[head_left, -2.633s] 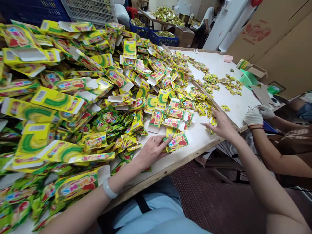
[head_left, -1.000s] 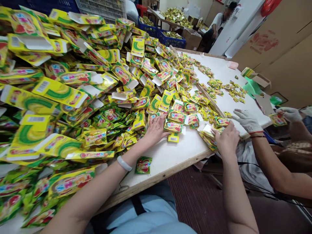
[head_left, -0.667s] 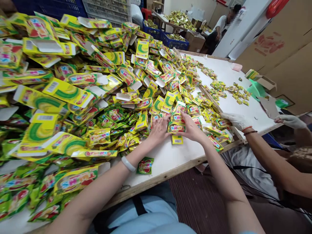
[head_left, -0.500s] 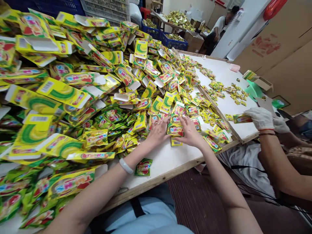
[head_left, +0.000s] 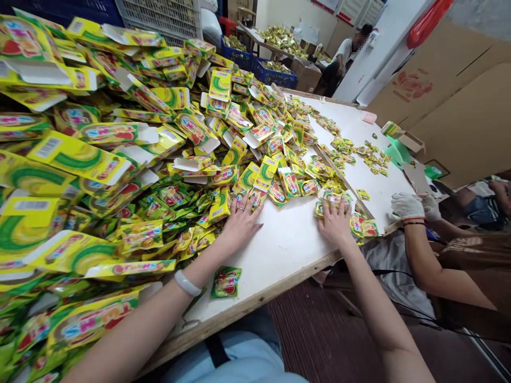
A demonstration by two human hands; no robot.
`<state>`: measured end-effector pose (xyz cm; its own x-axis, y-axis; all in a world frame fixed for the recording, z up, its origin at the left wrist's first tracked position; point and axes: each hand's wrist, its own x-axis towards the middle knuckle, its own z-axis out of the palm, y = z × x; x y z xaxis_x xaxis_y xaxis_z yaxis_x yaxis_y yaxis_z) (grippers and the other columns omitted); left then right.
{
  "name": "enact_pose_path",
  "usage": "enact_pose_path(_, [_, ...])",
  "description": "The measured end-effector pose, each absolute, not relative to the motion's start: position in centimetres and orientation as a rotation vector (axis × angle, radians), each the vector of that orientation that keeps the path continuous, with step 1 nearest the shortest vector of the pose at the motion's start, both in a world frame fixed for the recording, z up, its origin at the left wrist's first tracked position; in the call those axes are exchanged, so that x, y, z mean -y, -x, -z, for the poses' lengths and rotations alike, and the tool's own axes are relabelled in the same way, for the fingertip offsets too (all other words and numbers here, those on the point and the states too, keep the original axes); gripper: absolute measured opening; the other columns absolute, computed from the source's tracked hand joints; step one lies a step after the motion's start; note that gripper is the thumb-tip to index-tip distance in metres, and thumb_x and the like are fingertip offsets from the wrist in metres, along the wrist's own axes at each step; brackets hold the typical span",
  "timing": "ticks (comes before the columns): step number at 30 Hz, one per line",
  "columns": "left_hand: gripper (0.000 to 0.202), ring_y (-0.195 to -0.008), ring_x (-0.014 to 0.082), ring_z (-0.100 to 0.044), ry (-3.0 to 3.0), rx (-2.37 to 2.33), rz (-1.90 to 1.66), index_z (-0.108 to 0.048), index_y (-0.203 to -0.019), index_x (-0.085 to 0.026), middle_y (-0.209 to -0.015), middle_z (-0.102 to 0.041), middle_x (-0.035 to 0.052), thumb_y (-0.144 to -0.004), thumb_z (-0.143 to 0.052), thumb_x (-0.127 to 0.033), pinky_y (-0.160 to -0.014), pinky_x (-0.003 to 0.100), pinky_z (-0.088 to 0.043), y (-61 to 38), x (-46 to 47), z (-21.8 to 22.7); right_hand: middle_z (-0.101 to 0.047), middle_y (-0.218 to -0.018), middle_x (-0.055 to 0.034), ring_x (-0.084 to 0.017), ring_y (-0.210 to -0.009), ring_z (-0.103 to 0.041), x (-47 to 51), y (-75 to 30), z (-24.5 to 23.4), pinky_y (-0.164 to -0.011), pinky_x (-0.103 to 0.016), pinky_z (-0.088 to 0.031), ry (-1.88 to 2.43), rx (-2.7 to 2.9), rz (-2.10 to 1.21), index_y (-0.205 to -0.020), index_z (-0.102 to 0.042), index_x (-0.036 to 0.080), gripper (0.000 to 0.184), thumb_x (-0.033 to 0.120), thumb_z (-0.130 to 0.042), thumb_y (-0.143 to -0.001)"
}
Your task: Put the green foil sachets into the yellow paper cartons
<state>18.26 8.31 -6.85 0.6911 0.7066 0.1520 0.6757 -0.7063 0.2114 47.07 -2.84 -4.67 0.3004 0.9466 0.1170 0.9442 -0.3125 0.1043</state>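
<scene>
My left hand (head_left: 241,226) lies with fingers spread at the edge of the heap, its fingertips touching small yellow boxes. Bare white tabletop (head_left: 285,234) shows between my two hands. Farther right, my right hand (head_left: 336,223) rests palm down with fingers apart over several yellow-green boxes (head_left: 322,208) beside the wooden divider; it partly covers them. Close to my left wrist, a single green sachet (head_left: 225,282) lies flat by the table's front edge. Yellow cartons with open white flaps (head_left: 80,157) and green sachets (head_left: 171,194) are heaped along my left side.
A wooden strip (head_left: 339,178) divides the table; small packets (head_left: 373,154) lie scattered beyond it. To my right sits a co-worker with white gloves (head_left: 407,206). Blue crates (head_left: 275,74) and another person (head_left: 345,56) are farther back. A cardboard sheet (head_left: 451,96) stands at right.
My hands have moved apart, the right one sliding right with boxes under it and the left one shifting left. The boxes between them have gone from there. The co-worker's gloves have drawn together.
</scene>
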Motion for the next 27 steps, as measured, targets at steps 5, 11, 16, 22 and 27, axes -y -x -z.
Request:
enact_pose_path(5, [0.055, -0.150, 0.0357, -0.022, -2.764, -1.101, -0.310, -0.049, -0.142, -0.018, -0.157, -0.036, 0.0167, -0.090, -0.060, -0.031, -0.121, 0.056, -0.017, -17.7, -7.6, 6.1, -0.030, -0.158, -0.0187, -0.038, -0.149, -0.014, -2.2, -49.5, 5.0, -0.116, -0.061, -0.019, -2.558, -2.062, -0.006, -0.155, -0.021, 0.013, 0.082, 0.037, -0.053, -0.084])
enact_pose_path(11, [0.053, -0.150, 0.0367, -0.021, -2.776, -1.124, -0.257, -0.049, -0.141, -0.016, -0.157, -0.034, 0.0195, -0.092, -0.058, -0.033, -0.120, 0.059, -0.018, -17.7, -7.5, 6.3, -0.033, -0.157, -0.0195, -0.041, -0.145, -0.024, -9.7, -45.7, 4.7, -0.113, -0.059, -0.024, -2.787, -2.104, 0.154, -0.154, -0.023, 0.015, 0.092, 0.065, -0.055, -0.083])
enact_pose_path(16, [0.050, -0.150, 0.0354, -0.021, -2.749, -1.122, -0.370, -0.051, -0.139, -0.019, -0.155, -0.037, 0.0178, -0.091, -0.058, -0.031, -0.122, 0.057, -0.015, -17.7, -7.4, 6.5, -0.055, -0.139, -0.0184, -0.036, -0.128, -0.049, -8.0, -44.5, 4.0, -0.108, -0.056, -0.034, -2.813, -2.024, 0.138, -0.152, -0.029, 0.017, 0.078, 0.048, -0.056, -0.085])
enact_pose_path(22, [0.059, -0.150, 0.0315, -0.024, -2.777, -1.004, -0.514, -0.046, -0.144, -0.029, -0.160, -0.033, 0.0087, -0.087, -0.057, -0.018, -0.123, 0.054, -0.012, -21.2, -10.0, 5.6, -0.056, -0.122, -0.0182, -0.035, -0.117, -0.053, -4.4, -46.5, 2.9, -0.100, -0.051, -0.041, -2.950, -1.917, -0.195, -0.148, -0.035, 0.014, 0.071, 0.036, -0.052, -0.083])
enact_pose_path(27, [0.065, -0.151, 0.0378, -0.012, -2.709, -1.202, -0.451, -0.045, -0.147, -0.025, -0.163, -0.022, 0.0105, -0.083, -0.052, -0.012, -0.115, 0.066, -0.017, -22.7, -13.5, 6.1, -0.051, -0.126, -0.0258, -0.042, -0.127, -0.043, -4.3, -50.3, 1.2, -0.102, -0.063, -0.032, -3.143, -1.493, -0.571, -0.144, -0.040, 0.007, 0.064, 0.027, -0.048, -0.084])
